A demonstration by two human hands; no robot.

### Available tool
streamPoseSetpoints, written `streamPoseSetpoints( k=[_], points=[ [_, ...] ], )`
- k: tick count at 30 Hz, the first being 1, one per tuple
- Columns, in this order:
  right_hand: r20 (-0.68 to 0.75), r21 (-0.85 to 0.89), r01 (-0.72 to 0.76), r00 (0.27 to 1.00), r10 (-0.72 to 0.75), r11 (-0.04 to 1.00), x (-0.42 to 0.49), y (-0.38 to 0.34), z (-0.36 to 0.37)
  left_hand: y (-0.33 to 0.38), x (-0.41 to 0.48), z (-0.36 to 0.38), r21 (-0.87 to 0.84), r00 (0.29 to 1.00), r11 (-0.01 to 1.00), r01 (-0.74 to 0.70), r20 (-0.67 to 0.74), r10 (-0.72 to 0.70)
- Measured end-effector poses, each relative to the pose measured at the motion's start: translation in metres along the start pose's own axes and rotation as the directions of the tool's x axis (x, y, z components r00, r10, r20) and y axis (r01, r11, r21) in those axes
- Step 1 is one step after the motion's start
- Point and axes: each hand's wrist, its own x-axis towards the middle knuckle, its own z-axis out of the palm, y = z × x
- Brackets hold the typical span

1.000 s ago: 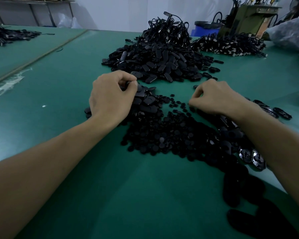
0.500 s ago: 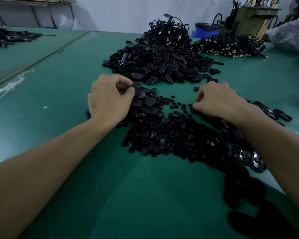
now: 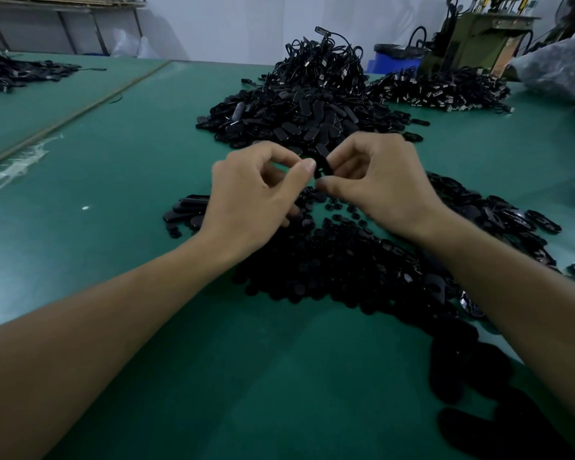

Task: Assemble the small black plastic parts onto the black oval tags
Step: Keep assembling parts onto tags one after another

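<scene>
My left hand (image 3: 246, 200) and my right hand (image 3: 379, 184) meet above the green table (image 3: 120, 180). Between their fingertips they pinch one black oval tag (image 3: 322, 166), held on edge. Whether a small part sits between the fingers too is hidden. Under the hands lies a heap of small round black plastic parts (image 3: 329, 260). A few loose oval tags (image 3: 186, 210) lie left of my left wrist.
A big pile of oval tags (image 3: 296, 117) rises behind the hands, topped by corded pieces (image 3: 322, 64). More corded pieces (image 3: 445, 91) lie back right, shiny tags (image 3: 512, 220) to the right, another dark pile (image 3: 20, 73) far left. A machine (image 3: 478, 38) stands at the back right.
Both hands have lifted off the piles and come together in the middle. The left hand brought up an oval tag, and the right hand now pinches it as well.
</scene>
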Motion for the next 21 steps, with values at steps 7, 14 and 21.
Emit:
streamPoseSetpoints(
  k=[7, 14, 21],
  points=[
    [-0.020, -0.011, 0.155, 0.988, -0.155, 0.988, -0.007, -0.002, 0.012, 0.001, -0.001, 0.004, -0.210, 0.995, 0.973, 0.096, 0.043, -0.089],
    [0.041, 0.179, -0.017, 0.999, 0.010, 0.984, -0.003, 0.008, 0.010, -0.007, 0.003, 0.001, -0.305, 0.970, 0.922, 0.239, 0.033, -0.240],
    [0.154, 0.430, -0.202, 0.977, 0.149, 0.880, 0.001, 0.012, 0.011, -0.011, 0.002, 0.001, -0.313, 0.976, 0.924, 0.219, 0.076, -0.206]
  ],
)
